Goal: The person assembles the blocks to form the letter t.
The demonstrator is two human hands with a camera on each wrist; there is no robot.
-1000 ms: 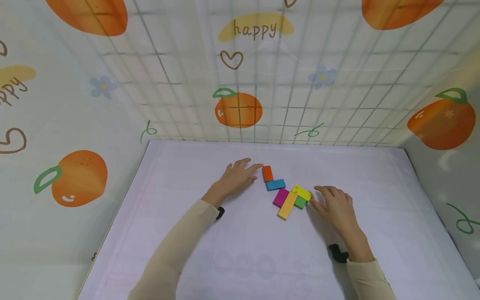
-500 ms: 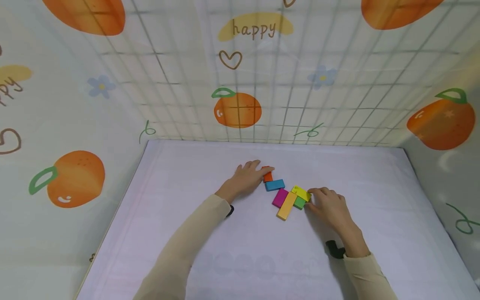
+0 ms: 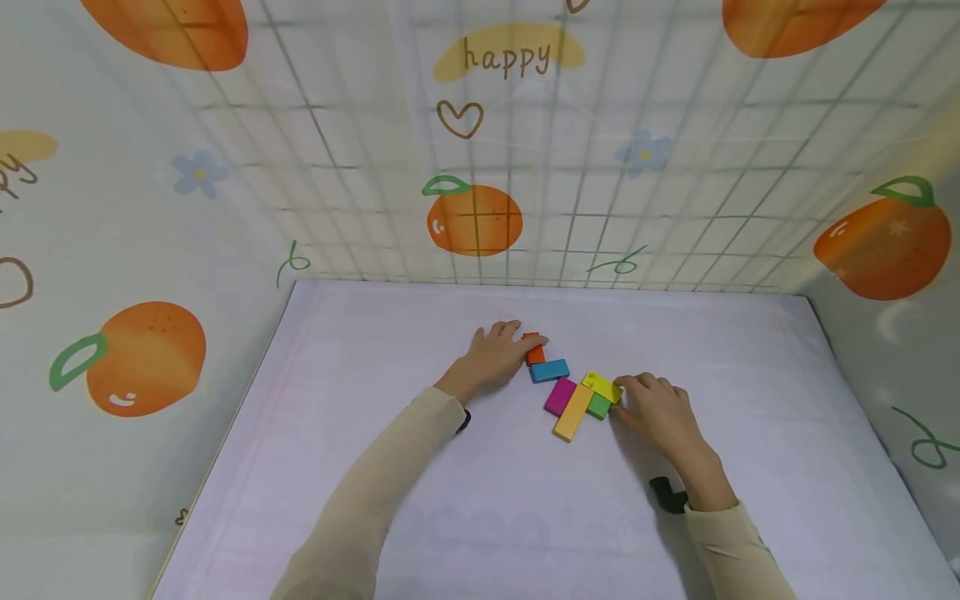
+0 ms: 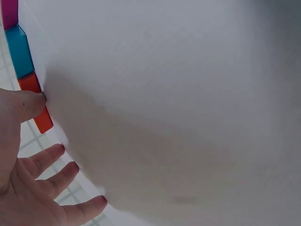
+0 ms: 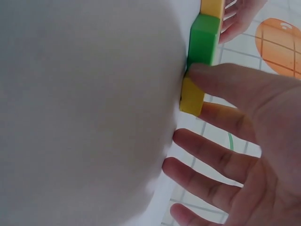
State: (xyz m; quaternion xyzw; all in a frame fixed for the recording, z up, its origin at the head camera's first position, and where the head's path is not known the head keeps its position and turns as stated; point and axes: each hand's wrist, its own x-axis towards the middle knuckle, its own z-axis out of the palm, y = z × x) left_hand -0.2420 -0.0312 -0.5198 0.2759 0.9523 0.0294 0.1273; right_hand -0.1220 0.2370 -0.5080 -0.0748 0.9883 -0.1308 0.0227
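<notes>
In the head view, my left hand [image 3: 491, 360] holds a small orange-red block [image 3: 534, 355], one finger lying across it. The left wrist view shows the thumb [image 4: 34, 104] against that orange-red block [image 4: 44, 121], other fingers spread on the table. A blue block [image 3: 550, 371] adjoins it. My right hand [image 3: 660, 414] pinches the end of a yellow block [image 3: 602, 385]. In the right wrist view, its thumb [image 5: 207, 77] overlaps where the yellow block [image 5: 192, 96] meets a green block [image 5: 203, 42], with one finger behind the yellow one.
Between the hands, a magenta block [image 3: 560, 396] and a longer light-orange block [image 3: 575, 412] lie flat against the others on the white table [image 3: 465, 475]. A fruit-printed curtain [image 3: 360, 208] stands behind the table and along its sides.
My left hand has moved right onto the orange-red block. My right hand has moved slightly left and closed its fingers on the yellow block. The blocks have barely shifted.
</notes>
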